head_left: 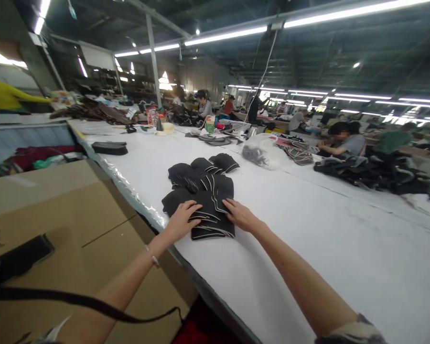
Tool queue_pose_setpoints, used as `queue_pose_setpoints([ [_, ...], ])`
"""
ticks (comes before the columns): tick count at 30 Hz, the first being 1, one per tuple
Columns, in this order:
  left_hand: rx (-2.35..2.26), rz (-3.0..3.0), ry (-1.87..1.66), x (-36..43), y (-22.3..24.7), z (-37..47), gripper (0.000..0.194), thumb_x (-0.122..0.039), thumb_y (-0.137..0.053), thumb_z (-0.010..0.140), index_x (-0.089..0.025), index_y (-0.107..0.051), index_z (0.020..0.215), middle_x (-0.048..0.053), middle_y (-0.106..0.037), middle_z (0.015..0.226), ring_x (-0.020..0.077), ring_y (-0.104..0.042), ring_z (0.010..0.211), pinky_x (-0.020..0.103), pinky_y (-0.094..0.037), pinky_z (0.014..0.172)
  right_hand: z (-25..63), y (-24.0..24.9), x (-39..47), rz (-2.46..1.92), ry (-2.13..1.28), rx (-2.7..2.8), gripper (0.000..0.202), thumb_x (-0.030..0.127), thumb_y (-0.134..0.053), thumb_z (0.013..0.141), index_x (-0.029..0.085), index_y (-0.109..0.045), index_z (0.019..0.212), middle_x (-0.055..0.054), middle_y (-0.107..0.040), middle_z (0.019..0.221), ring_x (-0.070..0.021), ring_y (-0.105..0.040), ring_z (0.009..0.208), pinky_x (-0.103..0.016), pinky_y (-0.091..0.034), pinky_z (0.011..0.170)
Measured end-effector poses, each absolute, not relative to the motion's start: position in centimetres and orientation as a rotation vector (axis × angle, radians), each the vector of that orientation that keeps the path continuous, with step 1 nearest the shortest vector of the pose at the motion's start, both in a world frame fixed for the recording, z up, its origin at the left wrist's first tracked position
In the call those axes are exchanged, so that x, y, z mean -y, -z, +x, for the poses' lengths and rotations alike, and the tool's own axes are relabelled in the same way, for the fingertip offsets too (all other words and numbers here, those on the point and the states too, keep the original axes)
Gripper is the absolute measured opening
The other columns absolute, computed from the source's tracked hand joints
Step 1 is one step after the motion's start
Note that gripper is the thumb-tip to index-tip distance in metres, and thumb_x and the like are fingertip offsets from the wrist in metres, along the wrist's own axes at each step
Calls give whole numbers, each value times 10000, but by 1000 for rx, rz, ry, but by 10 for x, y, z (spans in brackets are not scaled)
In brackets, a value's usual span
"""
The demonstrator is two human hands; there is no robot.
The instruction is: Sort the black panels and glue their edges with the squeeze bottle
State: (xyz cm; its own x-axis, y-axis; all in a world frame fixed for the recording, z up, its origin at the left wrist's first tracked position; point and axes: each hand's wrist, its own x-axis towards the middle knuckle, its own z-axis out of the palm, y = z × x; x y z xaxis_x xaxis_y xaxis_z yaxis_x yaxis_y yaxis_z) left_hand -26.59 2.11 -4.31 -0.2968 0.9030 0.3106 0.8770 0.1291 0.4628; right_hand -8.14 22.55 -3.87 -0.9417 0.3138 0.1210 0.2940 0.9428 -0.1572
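Note:
Black fabric pieces with pale edges (204, 200) lie in overlapping stacks on the white table (290, 229). My left hand (183, 220) rests on the left side of the near stack, fingers spread over the edges of the pieces. On the right side of the same stack, my right hand (239, 215) touches the pieces with its fingertips, fingers somewhat apart. Neither hand is wrapped round a piece. More black pieces (220, 163) fan out just beyond the hands.
A dark stack (110, 148) sits at the table's left edge. A clear plastic bag (261, 152) and grey pieces (215, 139) lie farther back. Cardboard (75, 224) is at the left, with a black strap (93, 302) over it. People work in the background.

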Motion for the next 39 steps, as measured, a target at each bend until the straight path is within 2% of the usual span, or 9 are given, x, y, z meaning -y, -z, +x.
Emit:
queue_pose_setpoints([
  [6, -2224, 1802, -1030, -17, 44, -284, 471, -188, -592, 815, -213, -553, 1283, 68, -509, 1325, 237, -476, 1225, 386, -378, 1096, -59, 12, -223, -705, -71, 2753, 581, 124, -332, 911, 136, -267, 1488, -183, -525, 1326, -317, -592, 1059, -406, -485, 836],
  [10, -2210, 2077, -916, -21, 45, -294, 371, -209, -538, 878, -195, -584, 1246, 94, -552, 1285, 243, -515, 1181, 405, -445, 1033, -33, -35, -218, -825, -91, 2665, 677, 140, -349, 907, 186, -107, 1537, -116, -665, 1025, -245, -633, 747, -331, -453, 701],
  [13, -2270, 2355, -758, -22, 43, -299, 387, -91, -415, 902, -145, -567, 1254, 129, -576, 1256, 242, -523, 1145, 396, -470, 994, -17, -56, -211, -928, -84, 2871, 623, 83, -370, 847, 252, -384, 1446, -88, -682, 952, -240, -631, 802, -300, -417, 696],
  [15, -2342, 2471, -688, -22, 36, -299, 409, -33, -378, 885, -123, -570, 1235, 135, -596, 1218, 244, -527, 1103, 387, -476, 972, -11, -56, -207, -1078, -59, 2977, 503, 77, -383, 821, 231, -611, 1242, -116, -680, 1000, -268, -627, 875, -305, -399, 691],
  [17, -2408, 2513, -715, -25, 24, -298, 383, -29, -381, 885, -121, -583, 1196, 127, -620, 1160, 247, -528, 1058, 385, -483, 943, -11, -50, -205, -1182, -96, 3023, 397, 107, -400, 828, 199, -708, 1060, -133, -681, 1005, -284, -624, 892, -311, -388, 679],
  [22, -2366, 2503, -960, -38, -22, -285, 266, -165, -375, 965, -152, -608, 1093, 83, -656, 1032, 228, -531, 965, 358, -497, 844, -16, -41, -207, -1140, -313, 3009, 291, 271, -476, 889, 225, -746, 987, -76, -698, 990, -238, -627, 890, -282, -396, 714],
  [29, -1974, 2568, -923, -69, -55, -242, 215, -229, -433, 970, -162, -632, 1011, 58, -664, 976, 195, -562, 933, 335, -478, 852, -3, -63, -207, -1319, -559, 2734, 707, 618, -188, 976, 207, -764, 970, -84, -705, 972, -210, -637, 864, -271, -422, 748],
  [34, -1781, 2591, -870, -103, -62, -199, 176, -201, -495, 943, -154, -658, 991, 60, -678, 954, 189, -588, 928, 305, -482, 824, 9, -90, -185, -1161, -488, 2781, 626, 746, -441, 841, 205, -752, 890, -45, -683, 726, -187, -606, 673, -268, -350, 582],
  [39, -1642, 2665, -771, -123, -46, -145, 168, -220, -526, 933, -166, -674, 992, 52, -696, 943, 186, -603, 929, 305, -483, 852, 13, -86, -174, -1271, -99, 2899, 243, 403, -599, 846, 197, -725, 877, -71, -706, 836, -220, -641, 774, -275, -316, 570],
])
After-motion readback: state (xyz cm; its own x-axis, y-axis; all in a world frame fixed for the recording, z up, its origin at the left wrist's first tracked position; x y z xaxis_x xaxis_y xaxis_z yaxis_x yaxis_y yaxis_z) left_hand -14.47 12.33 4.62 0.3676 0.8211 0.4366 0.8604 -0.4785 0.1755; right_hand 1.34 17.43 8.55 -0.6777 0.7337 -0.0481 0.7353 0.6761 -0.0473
